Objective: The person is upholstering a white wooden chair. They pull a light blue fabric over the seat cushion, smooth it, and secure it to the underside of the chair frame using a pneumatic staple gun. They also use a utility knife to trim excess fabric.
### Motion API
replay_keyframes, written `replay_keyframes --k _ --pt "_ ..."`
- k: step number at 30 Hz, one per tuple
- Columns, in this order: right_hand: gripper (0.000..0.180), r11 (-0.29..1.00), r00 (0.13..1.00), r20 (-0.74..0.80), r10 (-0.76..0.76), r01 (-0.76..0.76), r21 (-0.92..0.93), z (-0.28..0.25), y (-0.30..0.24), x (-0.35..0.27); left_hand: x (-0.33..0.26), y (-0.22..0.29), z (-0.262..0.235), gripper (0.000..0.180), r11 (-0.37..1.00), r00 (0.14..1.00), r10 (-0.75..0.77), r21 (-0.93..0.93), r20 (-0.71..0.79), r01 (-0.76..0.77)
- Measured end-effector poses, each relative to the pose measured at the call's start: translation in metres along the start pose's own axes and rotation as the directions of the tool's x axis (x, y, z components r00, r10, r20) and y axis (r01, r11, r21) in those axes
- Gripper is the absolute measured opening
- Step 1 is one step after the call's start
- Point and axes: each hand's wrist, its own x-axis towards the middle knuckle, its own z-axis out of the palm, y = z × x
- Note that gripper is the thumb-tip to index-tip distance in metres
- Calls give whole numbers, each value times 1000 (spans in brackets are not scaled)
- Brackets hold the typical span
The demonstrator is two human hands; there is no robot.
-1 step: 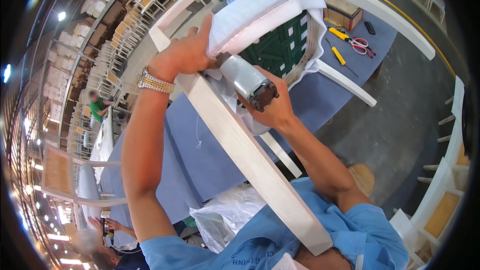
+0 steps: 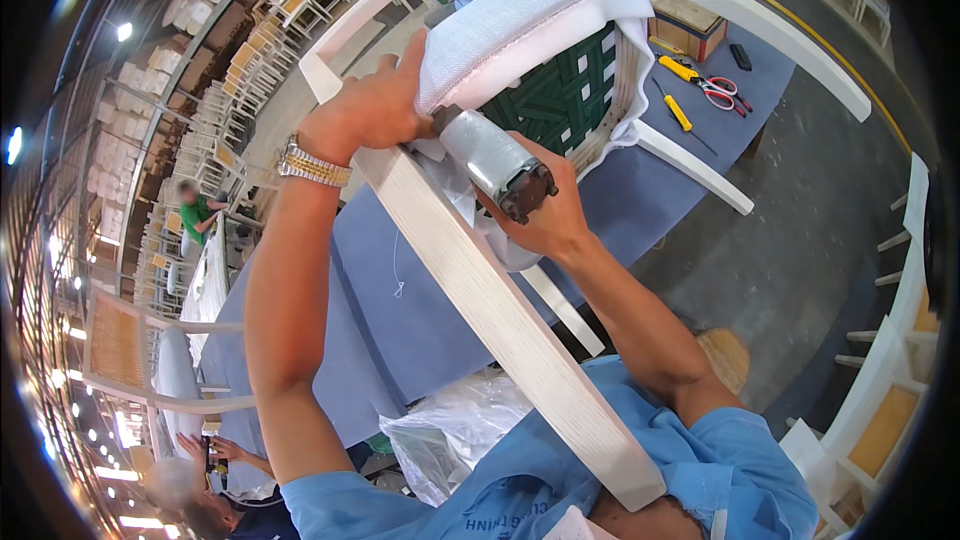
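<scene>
My right hand (image 2: 556, 202) is wrapped round a silver staple gun (image 2: 487, 152), its nose pointing up and left to the seat's edge. Beside that nose, my left hand (image 2: 368, 112) presses on the corner of the white seat cover (image 2: 530, 15), some fingers hidden behind it. The chair is tipped over, so the seat's underside shows its green woven webbing (image 2: 560, 90). Loose cover edge hangs in folds along the frame. One long pale wooden chair leg (image 2: 500, 310) slants down to my chest.
On the blue-covered table (image 2: 640, 195) lie a yellow-handled screwdriver (image 2: 675, 112), red-handled scissors (image 2: 720, 92) and a black tool (image 2: 740, 56), near a box (image 2: 690, 25). Clear plastic sheeting (image 2: 450, 430) bunches near my waist. Another person's hands (image 2: 215, 448) work at lower left, beside a cane-backed chair (image 2: 120, 345).
</scene>
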Motion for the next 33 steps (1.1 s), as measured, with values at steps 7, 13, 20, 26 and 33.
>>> replay_keyframes --k 7,13,20,26,33 --pt "42 999 999 32 -22 23 -47 -3 0 11 11 -11 9 111 998 996 55 -35 -69 -57" --pt "41 989 990 10 139 -140 47 -3 -3 5 6 -26 16 112 941 939 274 -142 -209 -307" --pt "44 998 998 -53 15 -11 69 2 4 -7 26 -23 -21 79 690 980 -63 -718 -191 -95" --pt "43 988 988 0 -153 153 -20 5 -2 -2 43 -7 16 84 949 951 94 -262 -294 -175" --pt "55 996 996 22 -87 87 1 11 0 -1 39 -2 14 85 962 951 103 -215 -291 -170"
